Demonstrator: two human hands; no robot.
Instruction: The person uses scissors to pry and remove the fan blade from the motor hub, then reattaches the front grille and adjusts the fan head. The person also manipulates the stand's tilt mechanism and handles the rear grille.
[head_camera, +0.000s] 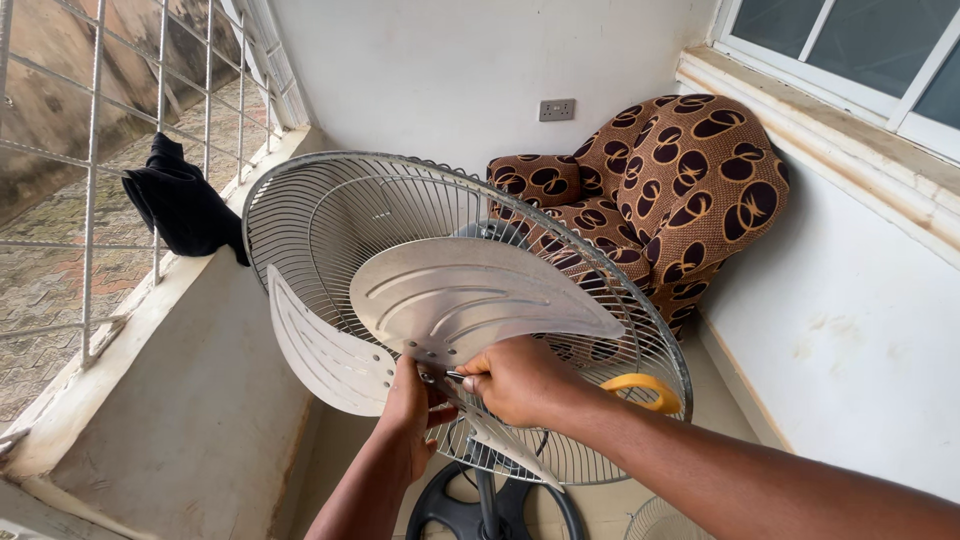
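Bright even daylight, sharp, wide-angle edges

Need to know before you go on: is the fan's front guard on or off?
Off. The blades are bare in front of the rear guard, and both hands, left hand and right hand, reach the hub directly.

A patterned brown armchair (670, 190) in the corner — black cloth (183, 203) draped on the window grille (95, 150).

No packages, labels, signs or screens are visible.
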